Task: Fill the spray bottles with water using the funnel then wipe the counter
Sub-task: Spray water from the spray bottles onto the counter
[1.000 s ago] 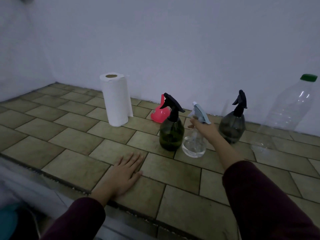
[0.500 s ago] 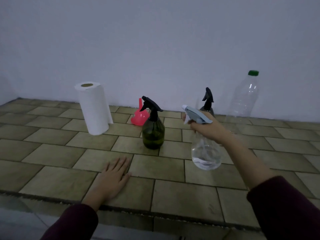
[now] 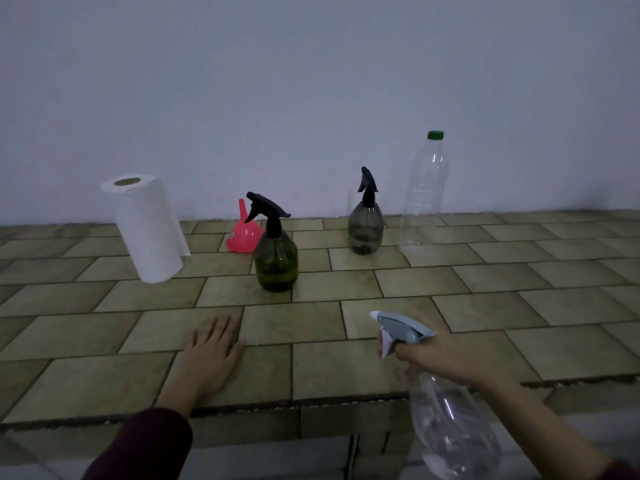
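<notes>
The clear spray bottle (image 3: 450,427) is held by the right hand (image 3: 446,355), with the fingers curled round its neck just under the light blue trigger top (image 3: 401,325). The bottle is held up off the tiled counter (image 3: 485,306), past the counter's front edge, and it is tilted so that its round body hangs low and near the camera. Its body looks blurred, so how much water is inside cannot be told.

The left hand (image 3: 211,355) is laid flat on the counter near the front edge, with the fingers straight and spread a little. Nothing is held in it. A dark red sleeve (image 3: 145,445) is seen on that arm.

2 more spray bottles are stood upright on the counter. The green spray bottle (image 3: 276,261) with a black trigger is seen in the middle. The pink funnel (image 3: 244,232) is placed just behind it, with the wide end down and the thin spout pointing up. The grey spray bottle (image 3: 366,230) with a black trigger is stood further back and to the right, near the wall (image 3: 311,98).

A tall clear plastic bottle (image 3: 424,192) with a green cap is stood just beside the grey one, close to the wall. A paper towel roll (image 3: 145,230) is stood on end at the left, well apart from both hands
</notes>
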